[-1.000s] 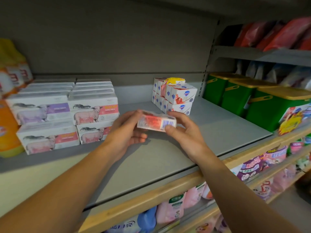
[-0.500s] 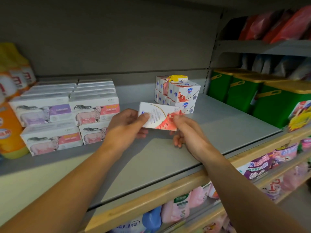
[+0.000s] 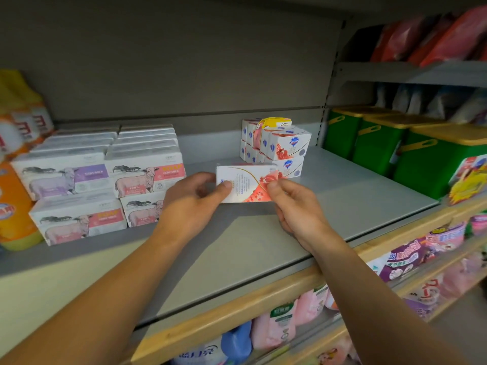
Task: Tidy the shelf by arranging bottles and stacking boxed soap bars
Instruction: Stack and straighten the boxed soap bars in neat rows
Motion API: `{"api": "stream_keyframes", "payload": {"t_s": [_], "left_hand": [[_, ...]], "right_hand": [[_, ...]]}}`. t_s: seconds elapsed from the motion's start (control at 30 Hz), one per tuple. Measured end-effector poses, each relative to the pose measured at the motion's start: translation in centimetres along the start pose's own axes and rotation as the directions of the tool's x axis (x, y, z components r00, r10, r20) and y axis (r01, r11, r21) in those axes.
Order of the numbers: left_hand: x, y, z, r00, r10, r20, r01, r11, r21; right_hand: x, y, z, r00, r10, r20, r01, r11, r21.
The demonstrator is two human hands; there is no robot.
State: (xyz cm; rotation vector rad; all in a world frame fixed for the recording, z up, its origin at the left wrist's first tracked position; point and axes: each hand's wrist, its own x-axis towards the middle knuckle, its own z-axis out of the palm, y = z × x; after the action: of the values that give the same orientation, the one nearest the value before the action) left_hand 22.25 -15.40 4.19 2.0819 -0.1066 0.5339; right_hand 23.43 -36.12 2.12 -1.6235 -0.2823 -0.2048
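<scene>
Both hands hold one white and red soap box (image 3: 246, 184) just above the grey shelf (image 3: 342, 196). My left hand (image 3: 193, 204) pinches its left end with the thumb on the face. My right hand (image 3: 295, 206) pinches its right end. The box's broad printed face is turned toward me. Right behind it stands a small stack of matching white soap boxes (image 3: 279, 148), with a yellow pack (image 3: 274, 123) lying on top. Stacks of sheep-print soap boxes (image 3: 105, 180) fill the shelf's left part. Orange and yellow bottles (image 3: 15, 206) stand at the far left.
Green tubs with yellow lids (image 3: 411, 151) line the neighbouring shelf on the right. Red packs (image 3: 432, 35) lie on the shelf above them. A wooden front lip (image 3: 237, 306) edges my shelf, with pink and blue bottles (image 3: 274, 330) on the shelf below.
The box has been turned from showing its narrow side to showing its broad face, and it sits slightly higher and closer to the white stack. Both hands still hold it.
</scene>
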Motion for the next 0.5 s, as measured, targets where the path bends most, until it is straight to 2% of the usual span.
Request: {"api": "stream_keyframes", "payload": {"t_s": [0.07,0.1,0.2,0.27,0.37,0.43,0.5], "left_hand": [[0.0,0.0,-0.1,0.998,0.056,0.002,-0.056,0.998,0.010],[0.0,0.1,-0.1,0.998,0.057,0.032,-0.056,0.998,-0.038],[-0.3,0.6,-0.2,0.979,-0.008,0.202,0.081,0.932,-0.353],[-0.7,0.9,0.1,0.956,0.003,0.293,0.137,0.880,-0.454],[-0.9,0.8,1.1,0.974,-0.021,0.224,0.123,0.884,-0.451],[-0.7,0.5,1.3,0.989,-0.050,0.137,0.098,0.925,-0.367],[-0.4,0.2,0.9,0.996,0.016,0.087,0.004,0.974,-0.225]], "right_hand": [[0.0,0.1,-0.1,0.998,-0.012,0.066,0.008,0.998,0.055],[-0.1,-0.1,-0.2,0.996,-0.001,0.092,-0.007,0.996,0.089],[-0.1,-0.5,-0.4,0.990,0.060,0.124,-0.085,0.974,0.208],[-0.1,-0.7,-0.1,0.995,0.046,0.086,-0.064,0.973,0.221],[0.1,-0.1,0.5,0.998,-0.054,0.009,0.053,0.994,0.100],[0.2,0.3,0.6,0.992,-0.113,0.056,0.111,0.993,0.031],[0.4,0.3,0.5,0.980,-0.138,0.144,0.154,0.982,-0.109]]}}
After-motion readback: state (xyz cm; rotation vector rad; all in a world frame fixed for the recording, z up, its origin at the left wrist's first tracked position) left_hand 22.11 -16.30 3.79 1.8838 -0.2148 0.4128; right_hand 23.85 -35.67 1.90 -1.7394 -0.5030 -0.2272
